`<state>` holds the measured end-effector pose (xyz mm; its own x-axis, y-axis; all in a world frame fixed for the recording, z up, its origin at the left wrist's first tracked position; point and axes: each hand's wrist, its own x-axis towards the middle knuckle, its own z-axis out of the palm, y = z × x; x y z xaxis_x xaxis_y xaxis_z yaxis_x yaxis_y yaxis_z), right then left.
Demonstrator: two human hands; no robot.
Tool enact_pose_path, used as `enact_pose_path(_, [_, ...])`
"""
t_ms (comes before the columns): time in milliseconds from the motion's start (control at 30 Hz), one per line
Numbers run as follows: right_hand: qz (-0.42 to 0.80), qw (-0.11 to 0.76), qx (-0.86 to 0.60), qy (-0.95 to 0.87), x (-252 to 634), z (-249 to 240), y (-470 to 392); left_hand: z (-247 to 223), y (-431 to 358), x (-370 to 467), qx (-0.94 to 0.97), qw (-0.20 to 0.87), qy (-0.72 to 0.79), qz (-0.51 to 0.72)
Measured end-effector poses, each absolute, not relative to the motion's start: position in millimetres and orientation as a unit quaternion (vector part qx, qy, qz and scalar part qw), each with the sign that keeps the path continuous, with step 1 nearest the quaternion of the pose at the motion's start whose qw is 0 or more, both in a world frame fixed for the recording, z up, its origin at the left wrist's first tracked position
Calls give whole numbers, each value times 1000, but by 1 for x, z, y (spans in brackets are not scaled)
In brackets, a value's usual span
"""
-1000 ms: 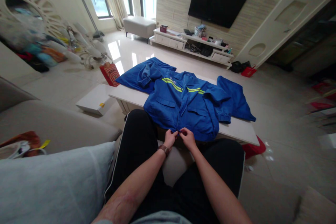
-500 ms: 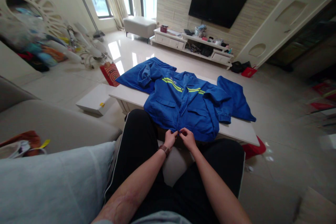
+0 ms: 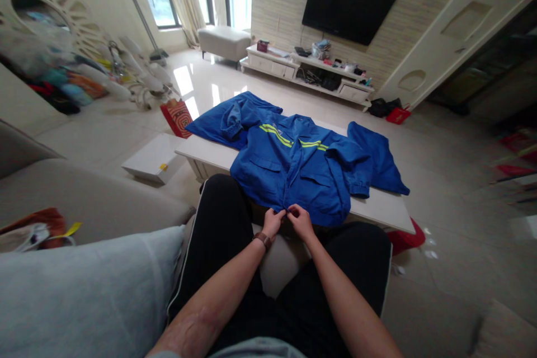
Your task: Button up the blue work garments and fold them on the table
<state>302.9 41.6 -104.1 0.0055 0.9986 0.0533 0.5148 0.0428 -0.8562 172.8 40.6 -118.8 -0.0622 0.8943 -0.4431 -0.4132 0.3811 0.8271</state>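
Note:
A blue work jacket [image 3: 268,179] with yellow-green stripes across the chest lies front up over the table, its collar away from me and its hem hanging at the near edge. My left hand [image 3: 273,222], a brown watch on its wrist, pinches the bottom of the jacket's front opening. Close beside it, my right hand [image 3: 300,220] pinches the same spot from the right. The fingertips of both hands nearly meet; whatever fastener may be between them is too small to make out. Folded blue cloth [image 3: 375,156] lies to the right, with more blue cloth [image 3: 213,120] to the left.
The pale table [image 3: 210,155] stands just before my knees. A white box [image 3: 151,159] and a red patterned bag [image 3: 176,117] are on the floor at left. Beyond are a low TV cabinet [image 3: 268,64] and a grey bench [image 3: 224,42]. A light blue cushion [image 3: 92,291] lies beside me.

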Motion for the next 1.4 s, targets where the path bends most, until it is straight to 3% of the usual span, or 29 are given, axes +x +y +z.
enact_pose_path(867, [309, 379, -586, -646, 302, -107, 41, -124, 45, 174, 287, 573, 566, 519])
enact_pose_path(1400, [317, 381, -593, -634, 299, -99, 40, -127, 46, 180, 251, 596, 535, 544])
